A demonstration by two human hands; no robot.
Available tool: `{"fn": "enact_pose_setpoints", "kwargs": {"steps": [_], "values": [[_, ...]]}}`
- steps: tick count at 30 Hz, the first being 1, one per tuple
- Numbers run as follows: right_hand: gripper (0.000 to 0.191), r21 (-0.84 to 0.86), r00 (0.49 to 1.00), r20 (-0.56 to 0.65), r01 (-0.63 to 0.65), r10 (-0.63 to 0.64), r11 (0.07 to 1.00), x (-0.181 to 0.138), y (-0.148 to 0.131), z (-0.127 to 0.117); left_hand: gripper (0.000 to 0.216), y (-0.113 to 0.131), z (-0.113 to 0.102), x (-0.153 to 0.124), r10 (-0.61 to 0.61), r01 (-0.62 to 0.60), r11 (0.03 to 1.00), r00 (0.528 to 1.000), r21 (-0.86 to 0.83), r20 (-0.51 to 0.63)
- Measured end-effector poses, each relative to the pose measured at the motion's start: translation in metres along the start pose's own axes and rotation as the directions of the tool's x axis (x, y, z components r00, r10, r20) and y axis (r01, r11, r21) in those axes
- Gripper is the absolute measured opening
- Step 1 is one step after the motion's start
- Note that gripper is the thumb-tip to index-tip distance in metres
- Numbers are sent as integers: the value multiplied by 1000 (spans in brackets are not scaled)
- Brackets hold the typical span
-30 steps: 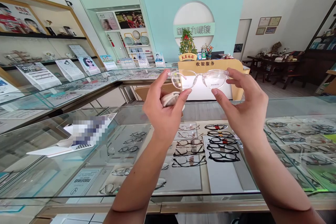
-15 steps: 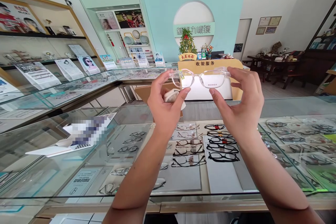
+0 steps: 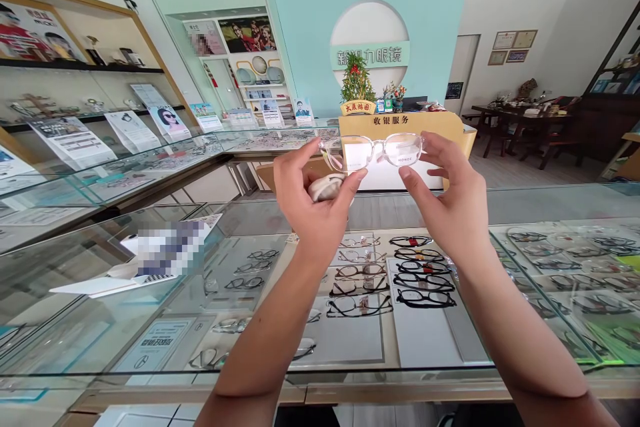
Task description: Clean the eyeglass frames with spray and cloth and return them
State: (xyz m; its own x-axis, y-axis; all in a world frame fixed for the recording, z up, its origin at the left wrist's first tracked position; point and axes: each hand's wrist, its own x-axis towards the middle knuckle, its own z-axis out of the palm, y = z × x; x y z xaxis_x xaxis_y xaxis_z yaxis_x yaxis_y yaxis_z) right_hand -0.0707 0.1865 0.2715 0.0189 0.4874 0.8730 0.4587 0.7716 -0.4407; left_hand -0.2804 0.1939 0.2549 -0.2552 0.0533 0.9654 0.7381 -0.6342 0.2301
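A pair of clear-framed eyeglasses (image 3: 379,145) is held up in front of me, above the glass counter. My left hand (image 3: 315,210) pinches it near the left hinge, and a bunched whitish cloth (image 3: 325,188) is tucked in the same palm. On the other side, the fingers of my right hand (image 3: 453,203) grip the frame near the right hinge, thumb below the lens. A small yellow-green mark shows by the left lens. The temples are mostly hidden behind the frame and fingers.
Under the glass top of the display counter (image 3: 350,377) lie rows of eyeglasses (image 3: 425,297). An open white leaflet (image 3: 100,285) rests on the glass at left. Another glass case (image 3: 200,159) runs along the left. A yellow cashier desk (image 3: 457,140) stands ahead.
The eyeglasses have shifted left and turned, the right side swinging inward. My right hand has moved left, my left hand slightly left; both still hold the frame.
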Motion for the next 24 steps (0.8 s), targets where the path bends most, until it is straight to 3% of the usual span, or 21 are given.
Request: {"fn": "enact_pose_setpoints", "kwargs": {"steps": [10, 17, 24], "values": [[47, -21, 1000, 2, 4, -4, 1000, -1, 1, 3, 66, 7, -3, 4, 10, -10, 1000, 1000, -25, 1], [48, -80, 981, -145, 117, -127, 990, -3, -5, 8, 61, -2, 1, 6, -107, 132, 974, 984, -183, 141], [46, -85, 955, -202, 203, -216, 975, -4, -11, 11, 62, -7, 4, 6, -97, 139, 954, 981, -264, 166]]}}
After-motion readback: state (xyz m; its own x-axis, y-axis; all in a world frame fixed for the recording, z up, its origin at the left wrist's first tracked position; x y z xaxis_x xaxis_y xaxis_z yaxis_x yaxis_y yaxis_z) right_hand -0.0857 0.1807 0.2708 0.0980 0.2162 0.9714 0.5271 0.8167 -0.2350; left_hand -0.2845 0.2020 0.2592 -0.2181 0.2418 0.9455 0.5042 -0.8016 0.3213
